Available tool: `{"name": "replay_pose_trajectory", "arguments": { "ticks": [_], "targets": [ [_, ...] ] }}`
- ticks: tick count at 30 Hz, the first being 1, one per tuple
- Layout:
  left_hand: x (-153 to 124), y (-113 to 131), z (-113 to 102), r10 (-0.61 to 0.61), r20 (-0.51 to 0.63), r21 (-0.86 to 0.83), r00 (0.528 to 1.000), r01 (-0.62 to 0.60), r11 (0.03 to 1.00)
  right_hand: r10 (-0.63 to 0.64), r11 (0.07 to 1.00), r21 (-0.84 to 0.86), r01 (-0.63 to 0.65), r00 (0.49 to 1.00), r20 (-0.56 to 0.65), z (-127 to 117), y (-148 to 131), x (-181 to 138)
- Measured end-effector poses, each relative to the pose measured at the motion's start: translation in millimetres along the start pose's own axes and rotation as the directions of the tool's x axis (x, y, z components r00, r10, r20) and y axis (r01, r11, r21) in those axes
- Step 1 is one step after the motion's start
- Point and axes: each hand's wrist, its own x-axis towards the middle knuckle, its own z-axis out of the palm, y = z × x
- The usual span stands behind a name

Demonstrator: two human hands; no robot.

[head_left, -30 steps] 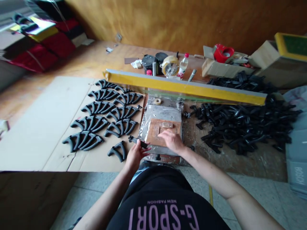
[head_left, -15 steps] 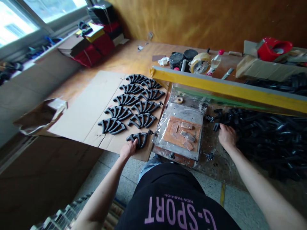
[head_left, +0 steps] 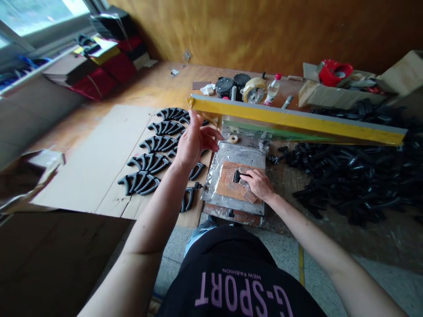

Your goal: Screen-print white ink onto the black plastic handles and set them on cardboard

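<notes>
- Right grip [head_left: 260, 184]: pinched nearly closed on a black part [head_left: 237, 176], which juts toward nine o'clock over the brown board [head_left: 224, 187].
- Left grip [head_left: 191, 147]: fingers partly spread, yellow strip's [head_left: 294, 117] end at twelve; cannot tell whether it holds anything.

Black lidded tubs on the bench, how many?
2. The left tub sits just right of the crumpled white paper; the right tub stands beside it, by the tape roll. Others may be hidden behind things.
</notes>
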Motion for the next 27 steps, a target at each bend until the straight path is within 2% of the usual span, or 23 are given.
{"name": "replay_pose_trajectory", "arguments": {
  "ticks": [3, 5, 7, 9, 10, 12, 14, 16, 19, 21, 24, 25, 27],
  "targets": [
    [-22, -5, 6, 0.022, -0.018, 0.015, 1.000, -0.022, 1.000, 0.204, 0.977, 0.078, -0.197, 0.974, -0.102, -18, 29, -12],
    [-47, -22, -6, -0.013, -0.053, 0.082, 0.999, 0.017, 0.997, 0.370, 0.928, 0.115, -0.353, 0.908, -0.197, -36, 52, -15],
    [-72, -47, -20, -0.133, -0.063, 0.166, 0.989, 0.142, 0.976, 0.471, 0.882, 0.132, -0.453, 0.836, -0.281, -55, 69, -9],
    [-91, -77, -32, -0.286, -0.050, 0.210, 0.957, 0.290, 0.934, 0.476, 0.878, 0.133, -0.460, 0.808, -0.346, -69, 70, 10],
    [-98, -94, -35, -0.345, -0.041, 0.210, 0.938, 0.345, 0.915, 0.446, 0.893, 0.119, -0.435, 0.817, -0.366, -72, 65, 23],
    [-104, -126, -38, -0.409, -0.046, 0.201, 0.912, 0.409, 0.890, 0.351, 0.934, 0.052, -0.354, 0.875, -0.334, -73, 46, 51],
    [-104, -151, -38, -0.426, -0.076, 0.231, 0.902, 0.431, 0.872, 0.286, 0.955, -0.026, -0.296, 0.938, -0.197, -65, 23, 74],
    [-101, -168, -39, -0.416, -0.087, 0.291, 0.905, 0.423, 0.858, 0.273, 0.958, -0.078, -0.275, 0.962, -0.031, -53, 3, 82],
    [-98, -178, -43, -0.407, -0.068, 0.330, 0.911, 0.405, 0.853, 0.182, 0.975, -0.152, -0.165, 0.977, 0.109, -41, -14, 61],
    [-97, -179, -46, -0.410, -0.059, 0.331, 0.910, 0.405, 0.852, 0.004, 0.987, -0.159, 0.021, 0.988, 0.154, -43, -18, 37],
    [-98, -180, -47, -0.414, -0.056, 0.321, 0.908, 0.409, 0.854, -0.279, 0.953, -0.051, 0.298, 0.933, 0.229, -55, -18, 14],
    [-98, -180, -47, -0.417, -0.056, 0.319, 0.907, 0.412, 0.853, -0.316, 0.945, -0.008, 0.328, 0.917, 0.243, -59, -17, 13],
    [-98, -180, -46, -0.423, -0.060, 0.317, 0.904, 0.419, 0.851, -0.282, 0.958, 0.029, 0.284, 0.931, 0.232, -62, -16, 18]
  ]
}}
